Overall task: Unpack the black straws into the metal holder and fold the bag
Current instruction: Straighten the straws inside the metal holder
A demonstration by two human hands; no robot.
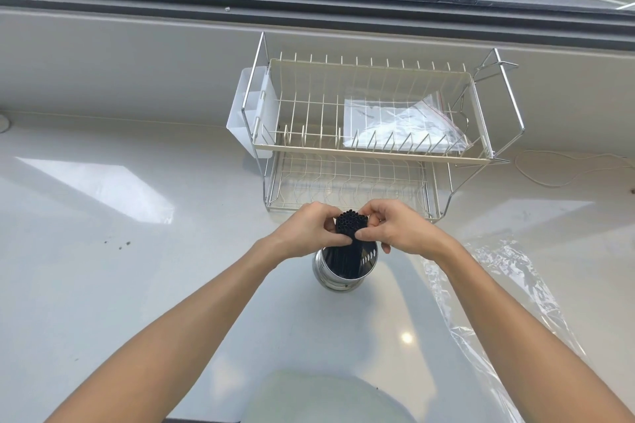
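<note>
Black straws stand bunched upright in the metal holder on the counter; left hand and right hand pinch the bundle's top from either side, fingertips pressed in; clear bag lies empty, off to the right.

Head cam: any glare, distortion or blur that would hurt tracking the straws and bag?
Head view: wide-angle bending curves the window frame; daylight patches and a small specular spot glare on the glossy counter; the clear bag reads mostly as highlights, edges faint; the black straws are sharp and high-contrast between the left hand and right hand above the metal holder.
</note>
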